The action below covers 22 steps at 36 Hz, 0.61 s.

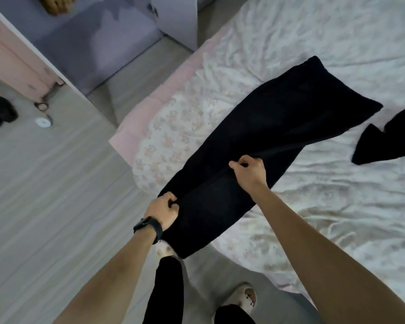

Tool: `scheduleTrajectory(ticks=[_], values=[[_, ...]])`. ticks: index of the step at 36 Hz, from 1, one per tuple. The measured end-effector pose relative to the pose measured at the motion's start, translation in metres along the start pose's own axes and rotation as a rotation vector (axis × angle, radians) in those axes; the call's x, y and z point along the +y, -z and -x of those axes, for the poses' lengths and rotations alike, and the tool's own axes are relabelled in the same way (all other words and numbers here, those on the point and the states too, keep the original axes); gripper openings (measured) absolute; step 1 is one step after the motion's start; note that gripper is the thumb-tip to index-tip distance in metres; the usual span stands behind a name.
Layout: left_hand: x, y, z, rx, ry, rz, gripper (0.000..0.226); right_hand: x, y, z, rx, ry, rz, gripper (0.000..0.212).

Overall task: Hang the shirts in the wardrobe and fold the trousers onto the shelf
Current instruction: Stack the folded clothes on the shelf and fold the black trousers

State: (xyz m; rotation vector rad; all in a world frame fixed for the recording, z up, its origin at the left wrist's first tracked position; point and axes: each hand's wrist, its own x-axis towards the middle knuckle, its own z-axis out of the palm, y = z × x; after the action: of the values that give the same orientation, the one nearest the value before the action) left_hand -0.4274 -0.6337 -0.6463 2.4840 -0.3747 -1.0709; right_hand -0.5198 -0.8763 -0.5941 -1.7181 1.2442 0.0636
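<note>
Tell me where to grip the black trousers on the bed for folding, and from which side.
Probably the narrow near end, from where you stand: the black trousers lie flat, stretched away across the bed; that end overhangs its edge, where the left hand grips it; the right hand pinches mid-length.

Black trousers (262,146); white sheet (337,54), faint floral print, perhaps pink; pink bed edge (150,101); grey floor (45,195)
</note>
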Motion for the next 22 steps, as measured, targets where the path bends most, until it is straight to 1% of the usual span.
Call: scheduleTrajectory(ticks=[3,7,11,15,18,20,22], values=[[-0.013,0.014,-0.042,-0.024,-0.008,-0.025,0.011,-0.013,-0.028,-0.029,0.024,-0.011,0.072,0.022],[-0.031,0.021,-0.083,-0.115,-0.055,-0.095,0.024,-0.025,-0.062,-0.056,0.084,-0.067,0.146,0.021],[-0.029,0.026,-0.106,-0.116,-0.11,-0.167,0.028,-0.032,-0.078,-0.067,0.169,-0.059,0.177,0.02],[-0.024,0.029,-0.112,-0.213,-0.167,-0.308,0.024,-0.029,-0.087,-0.068,0.168,-0.082,0.199,0.021],[-0.015,0.033,-0.111,-0.259,-0.198,-0.351,0.022,-0.023,-0.087,-0.064,0.174,-0.147,0.119,0.024],[0.0,0.04,-0.115,-0.259,-0.258,-0.338,0.019,-0.023,-0.082,-0.066,0.206,-0.212,0.009,0.034],[0.027,0.048,-0.121,-0.281,-0.332,-0.313,0.019,-0.022,-0.069,-0.07,0.255,-0.318,-0.16,0.045]])
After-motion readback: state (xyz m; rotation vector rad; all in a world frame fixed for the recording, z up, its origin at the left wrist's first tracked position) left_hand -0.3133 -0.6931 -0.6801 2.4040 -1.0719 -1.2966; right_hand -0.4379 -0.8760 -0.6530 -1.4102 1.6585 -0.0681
